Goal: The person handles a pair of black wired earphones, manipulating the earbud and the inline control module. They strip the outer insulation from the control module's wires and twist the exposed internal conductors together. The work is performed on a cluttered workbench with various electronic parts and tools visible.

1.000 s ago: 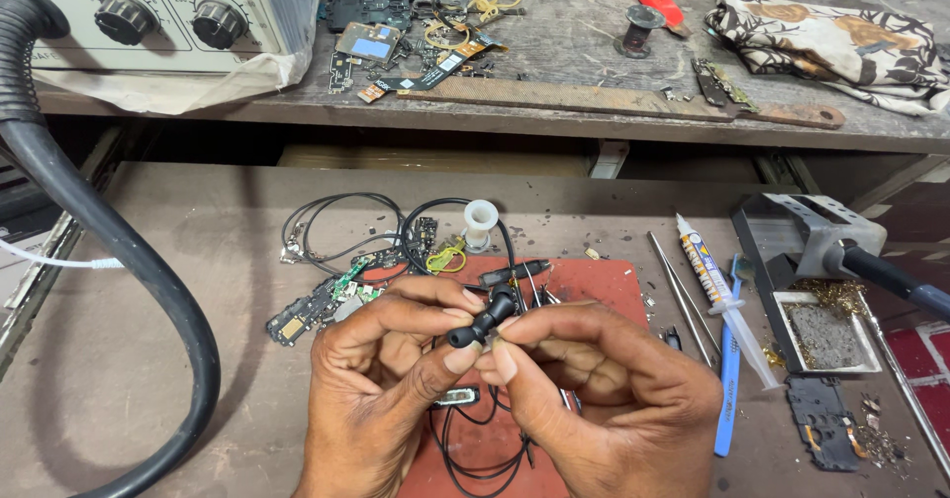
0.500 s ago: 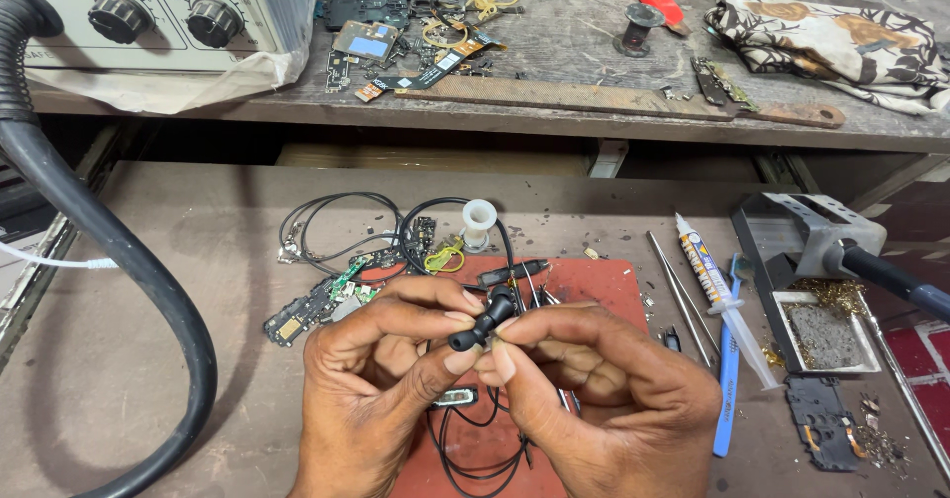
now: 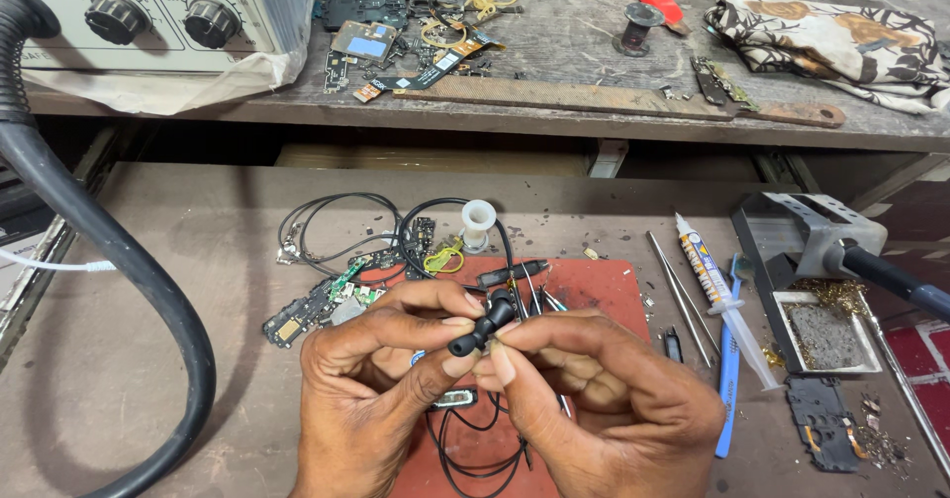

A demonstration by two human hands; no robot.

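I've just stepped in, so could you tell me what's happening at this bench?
A person's left hand and right hand pinch a small black earpiece together above a red mat. Thin black cables trail beneath. Circuit board scraps, a white spool and a syringe lie around.

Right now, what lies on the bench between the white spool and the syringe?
In the head view, between the white spool and the syringe lie the far edge of the red mat and two thin metal rods.

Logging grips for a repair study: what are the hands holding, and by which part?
Both hands, left hand and right hand, pinch a small black earphone piece by its ends.
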